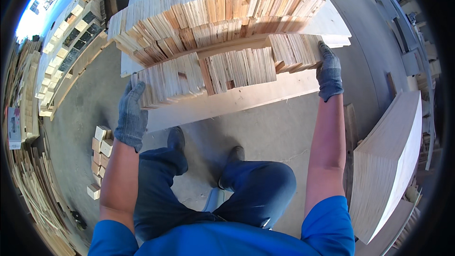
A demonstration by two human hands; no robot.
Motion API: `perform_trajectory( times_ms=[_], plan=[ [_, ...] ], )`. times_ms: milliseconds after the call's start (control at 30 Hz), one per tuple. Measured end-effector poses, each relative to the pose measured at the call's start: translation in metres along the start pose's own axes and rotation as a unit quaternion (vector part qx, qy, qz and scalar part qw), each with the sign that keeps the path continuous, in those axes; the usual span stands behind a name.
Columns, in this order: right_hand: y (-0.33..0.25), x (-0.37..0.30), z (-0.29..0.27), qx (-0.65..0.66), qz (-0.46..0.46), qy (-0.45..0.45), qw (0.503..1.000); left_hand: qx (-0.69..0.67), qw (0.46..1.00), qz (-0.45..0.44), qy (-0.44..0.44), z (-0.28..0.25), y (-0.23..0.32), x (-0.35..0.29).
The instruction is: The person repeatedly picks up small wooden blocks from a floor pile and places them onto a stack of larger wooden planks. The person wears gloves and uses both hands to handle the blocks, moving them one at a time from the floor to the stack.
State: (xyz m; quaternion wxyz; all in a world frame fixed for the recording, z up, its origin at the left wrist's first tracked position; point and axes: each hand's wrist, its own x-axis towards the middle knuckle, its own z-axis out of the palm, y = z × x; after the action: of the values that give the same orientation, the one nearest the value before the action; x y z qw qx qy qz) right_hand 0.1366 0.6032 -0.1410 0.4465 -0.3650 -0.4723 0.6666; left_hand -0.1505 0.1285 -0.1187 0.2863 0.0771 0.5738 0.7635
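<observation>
A row of thin wooden pieces (244, 68), standing on edge side by side, spans the space between my two hands. My left hand (131, 116), in a grey knit glove, presses against the row's left end with its thumb over the top. At the right end, my gloved right hand (329, 73) clamps the outermost pieces, fingers over the far side. The row is uneven, its middle section lying a little lower than both ends. Behind it stands a longer stack of similar wooden pieces (213, 9), at least two layers high. A pale wooden board (232, 106) lies beneath.
Wooden blocks (61, 57) are piled at the far left, with long thin strips (42, 194) below them. Several small blocks (102, 149) sit on the floor by my left arm. A large stack of pale sheets (386, 161) stands at the right. My legs (256, 189) are bent below.
</observation>
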Motion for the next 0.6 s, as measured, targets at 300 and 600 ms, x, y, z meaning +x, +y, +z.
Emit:
perform_trajectory(
  times_ms=[300, 600],
  plan=[
    [-0.025, -0.014, 0.016, -0.094, 0.015, -0.001, 0.995, -0.001, 0.999, -0.047, 0.026, -0.012, 0.0, -0.006],
    [0.009, -0.003, 0.001, -0.135, 0.045, 0.001, 0.99, -0.013, 0.994, -0.095, 0.052, -0.025, -0.03, -0.005]
  ],
)
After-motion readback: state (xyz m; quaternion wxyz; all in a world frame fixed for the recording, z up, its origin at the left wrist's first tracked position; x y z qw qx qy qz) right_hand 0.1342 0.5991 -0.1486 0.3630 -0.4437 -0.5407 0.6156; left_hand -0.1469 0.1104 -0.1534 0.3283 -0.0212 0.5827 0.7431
